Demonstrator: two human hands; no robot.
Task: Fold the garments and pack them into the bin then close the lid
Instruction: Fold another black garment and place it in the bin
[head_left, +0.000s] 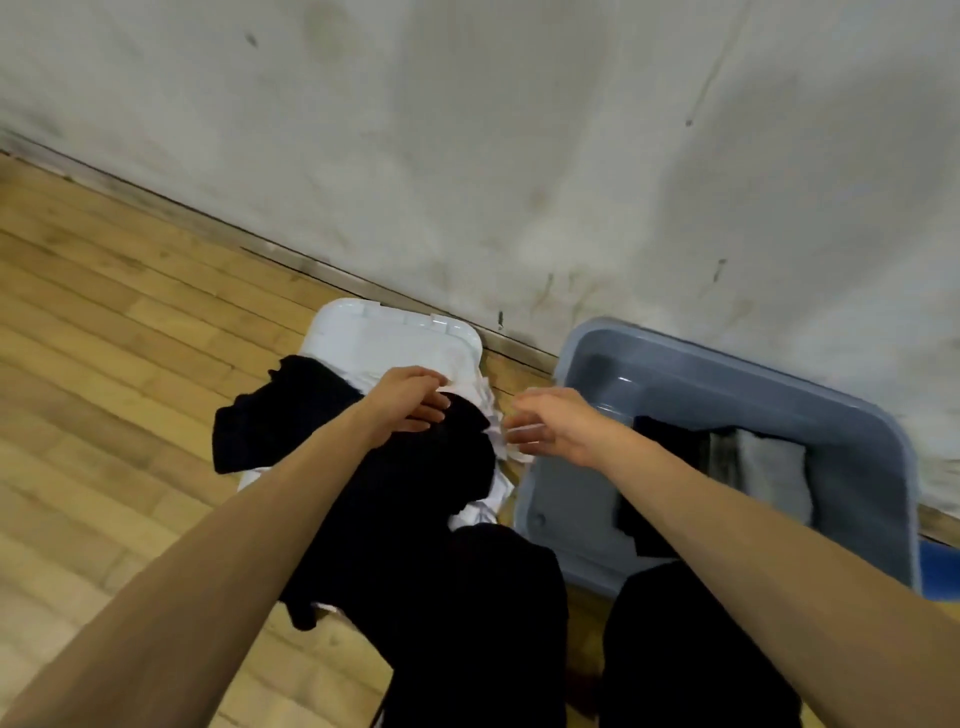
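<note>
A white lid (363, 332) lies flat on the wooden floor by the wall, with a heap of garments on it. A black garment (291, 415) covers most of the heap and a white garment (496, 441) sticks out at its right edge. My left hand (410, 400) pinches an edge of the white garment at the top of the heap. My right hand (550, 426) pinches the same white fabric a little to the right. The blue-grey bin (691, 358) stands open on the right, holding folded grey clothes (774, 478) and dark clothes (670, 436).
A stained white wall (519, 156) runs diagonally behind the lid and the bin. Wooden floor (114, 338) stretches to the left. My legs in black trousers (498, 623) are at the bottom, between the heap and the bin. Something blue (940, 571) shows beyond the bin's right corner.
</note>
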